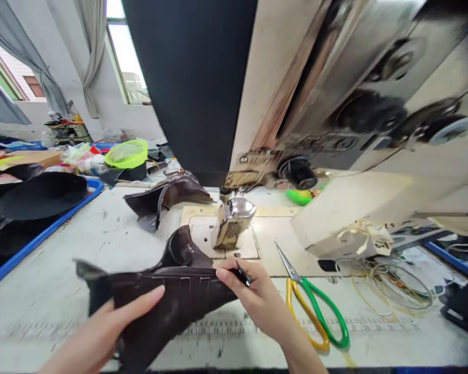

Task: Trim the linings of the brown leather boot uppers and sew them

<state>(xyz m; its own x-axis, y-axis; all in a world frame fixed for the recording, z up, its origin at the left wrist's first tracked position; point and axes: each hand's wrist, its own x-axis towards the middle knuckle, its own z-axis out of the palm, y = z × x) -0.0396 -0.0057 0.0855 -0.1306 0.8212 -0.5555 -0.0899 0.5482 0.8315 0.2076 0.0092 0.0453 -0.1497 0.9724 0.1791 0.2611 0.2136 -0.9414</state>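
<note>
A dark brown leather shoe upper (171, 298) is held up above the white table, in front of the sewing machine's metal post (234, 223). My left hand (105, 330) grips its left part, thumb stretched over the leather and the other fingers hidden behind. At the right end of its stitched upper edge, my right hand (255, 293) pinches the leather between thumb and fingers. A small dark object (242, 274) shows among the right fingers; its kind is unclear. Scissors (314, 306) with one yellow and one green handle lie just right of that hand.
Another brown leather upper (179, 189) lies left of the post. The sewing machine head (273, 166) hangs over the table. A blue tray (58, 223) of black pieces stands at the left. Coiled cords (398, 285) lie at the right. A yellow-green basket (127, 154) sits farther back.
</note>
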